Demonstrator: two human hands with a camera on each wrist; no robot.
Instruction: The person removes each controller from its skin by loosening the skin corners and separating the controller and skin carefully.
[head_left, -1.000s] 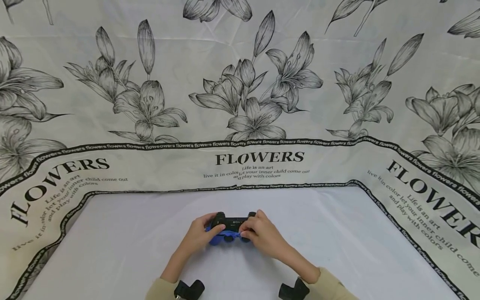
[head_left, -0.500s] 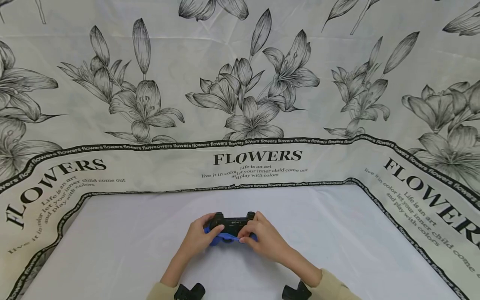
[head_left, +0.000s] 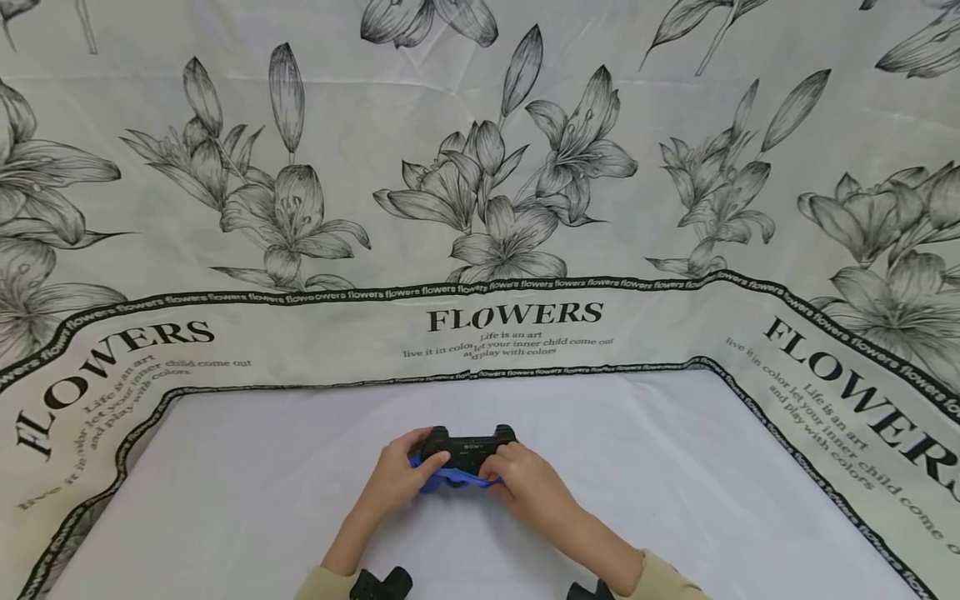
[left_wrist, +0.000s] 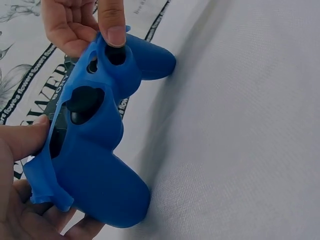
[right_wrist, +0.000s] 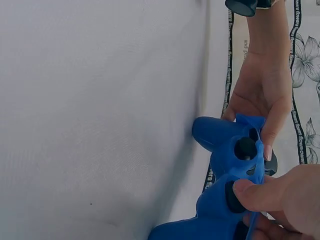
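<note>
A black Sony game controller (head_left: 468, 448) is held just above the white tabletop, with a blue rubbery cover (left_wrist: 105, 175) over its grips and stick side. Its black upper part shows past the cover's edge. My left hand (head_left: 397, 471) holds the left end, thumb on the black face and fingers beneath. The right hand (head_left: 531, 483) grips the other end; its thumb (right_wrist: 252, 195) presses at a thumbstick opening while other fingers curl behind the cover's edge. In the left wrist view, a thumbstick (left_wrist: 85, 102) pokes through its opening, and a loose flap of cover hangs near my left fingers.
A white cloth (head_left: 262, 500) covers the table. Behind and beside it hangs a flower-printed fabric (head_left: 510, 325) with black lettered borders. Black wrist devices (head_left: 381, 583) sit at both forearms, near beige sleeves (head_left: 667, 577).
My right fingers have come down from the controller's top right corner onto its face and the cover's edge, uncovering that shoulder. The left hand keeps its hold.
</note>
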